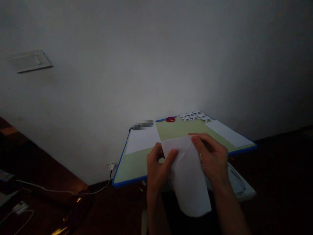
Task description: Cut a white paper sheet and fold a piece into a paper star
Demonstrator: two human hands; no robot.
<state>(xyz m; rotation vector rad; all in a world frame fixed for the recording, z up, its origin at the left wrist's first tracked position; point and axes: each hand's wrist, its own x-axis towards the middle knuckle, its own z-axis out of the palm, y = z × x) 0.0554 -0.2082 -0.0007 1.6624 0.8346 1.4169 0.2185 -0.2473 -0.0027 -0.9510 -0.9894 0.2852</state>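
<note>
Between my two hands a white sheet of paper [189, 182] is held up over the near edge of the table, its lower end hanging down and curling. A diagonal crease or fold line runs near its top. My left hand [160, 164] grips the left edge, thumb on the front face and fingers behind. At the top right corner my right hand [212, 153] pinches the paper between thumb and fingers. Both hands are closed on the same sheet.
On the green table [137, 166] with blue edging lie white sheets at left [144, 138] and right [230, 132]. Red-handled scissors [170, 119] and several folded white paper pieces [194, 116] are at the back, against the wall. A white cable [61, 192] crosses at left.
</note>
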